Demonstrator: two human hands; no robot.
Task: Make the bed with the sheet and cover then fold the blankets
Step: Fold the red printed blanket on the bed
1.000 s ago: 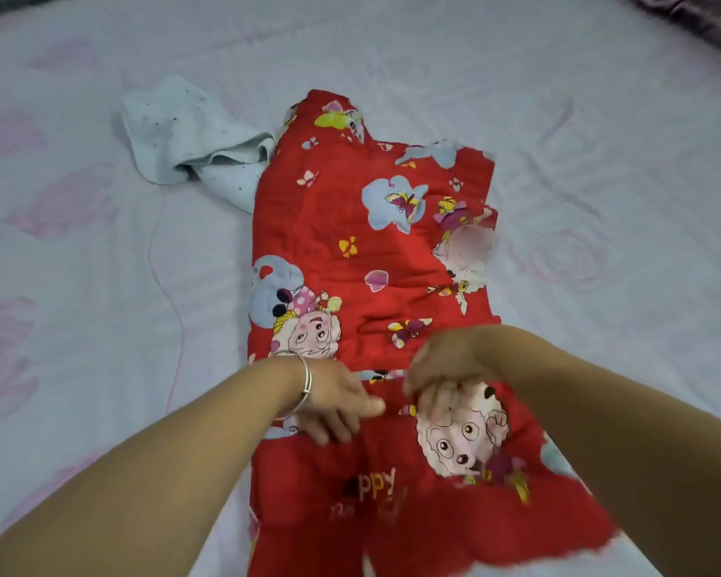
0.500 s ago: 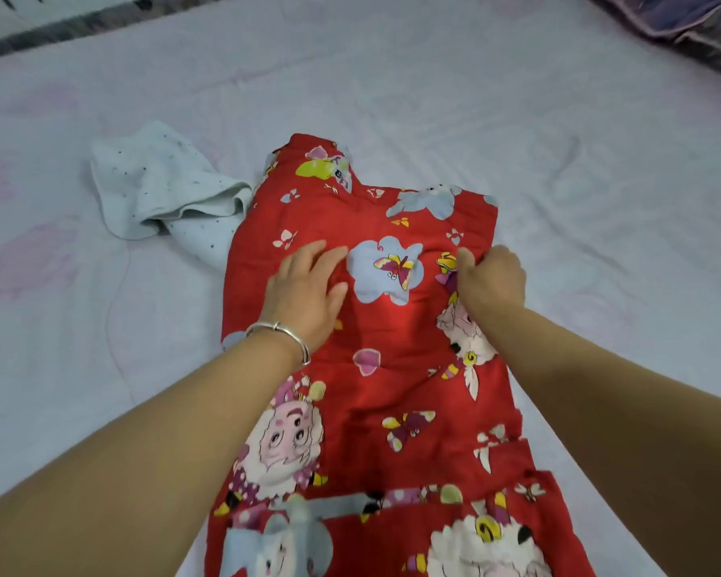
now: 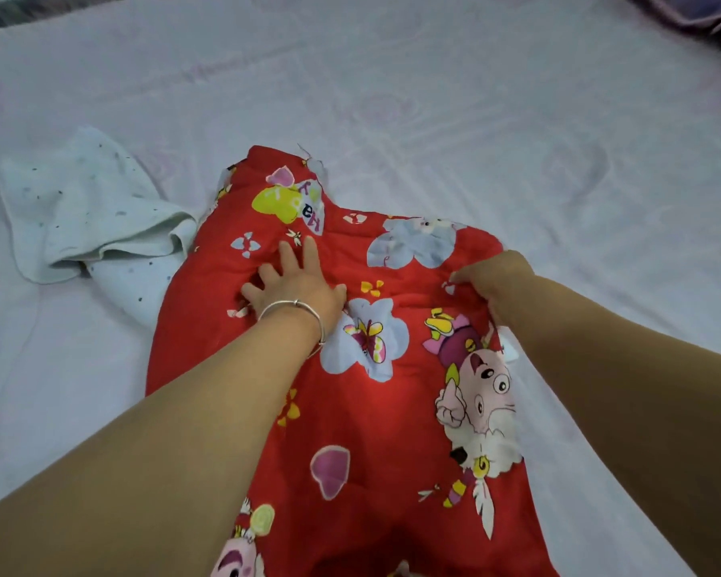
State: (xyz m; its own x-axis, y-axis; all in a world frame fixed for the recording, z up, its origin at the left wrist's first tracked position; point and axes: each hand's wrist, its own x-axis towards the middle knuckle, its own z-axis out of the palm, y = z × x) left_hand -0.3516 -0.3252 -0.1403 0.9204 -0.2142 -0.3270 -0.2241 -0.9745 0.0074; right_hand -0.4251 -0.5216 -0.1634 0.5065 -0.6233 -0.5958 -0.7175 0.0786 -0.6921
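Note:
A red quilted blanket (image 3: 375,418) printed with cartoon sheep and flowers lies lengthwise on the pale pink bed sheet (image 3: 558,160). My left hand (image 3: 296,281), with a silver bangle on the wrist, lies flat with spread fingers on the blanket's upper left part. My right hand (image 3: 496,281) grips the blanket's right edge near its far corner, fingers curled round the fabric. A small white dotted cloth (image 3: 88,218) lies crumpled on the sheet, partly tucked under the blanket's left side.
The sheet spreads wide on all sides of the blanket. A dark purple fabric (image 3: 708,18) shows at the far right corner. A dark strip of the bed's far edge (image 3: 26,10) runs along the top left.
Both hands moved from the blanket's near part up to its far part. The left hand went from pinching to lying flat and slid farther up; the right hand keeps hold of the right edge.

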